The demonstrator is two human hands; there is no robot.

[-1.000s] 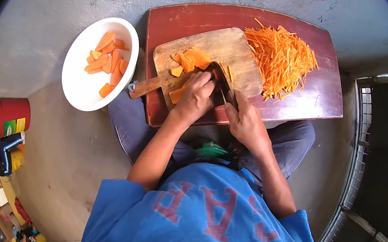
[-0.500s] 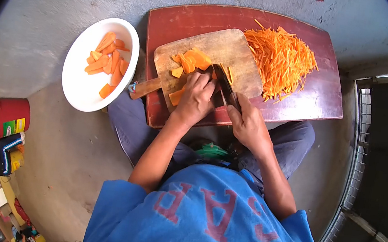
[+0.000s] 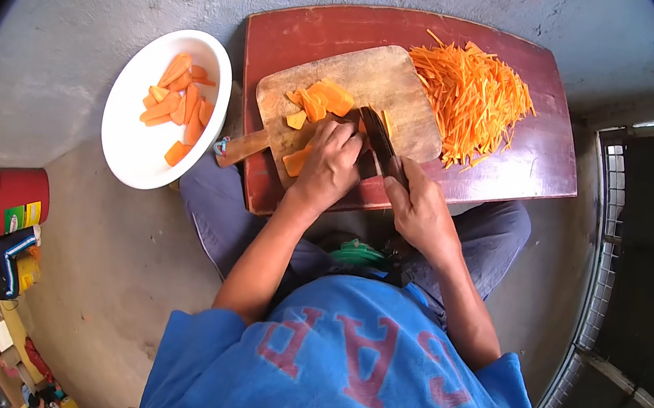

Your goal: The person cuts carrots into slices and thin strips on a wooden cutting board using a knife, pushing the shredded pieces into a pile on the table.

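My right hand (image 3: 423, 215) is closed around the handle of a dark-bladed knife (image 3: 378, 134), its blade angled over the wooden cutting board (image 3: 378, 70). Close against the blade's left side, my left hand (image 3: 331, 163) is curled with its fingertips down on the board. A bit of orange carrot shows at those fingertips; most of it is hidden. Cut carrot slices (image 3: 329, 96) lie above my left knuckles, and a flat carrot piece (image 3: 295, 161) sits beside the left wrist. Thin strips lie just right of the blade.
A large heap of shredded carrot (image 3: 473, 99) stands on the red table (image 3: 538, 166), right of the board. On the left is a white basin (image 3: 124, 128) with carrot pieces. Farther off are a red bucket (image 3: 19, 192) and a seated person (image 3: 1, 260). A wall borders the table's far side.
The view has shifted very slightly. Both hands and the knife keep nearly the same place on the board, and the strips beside the blade look slightly different.
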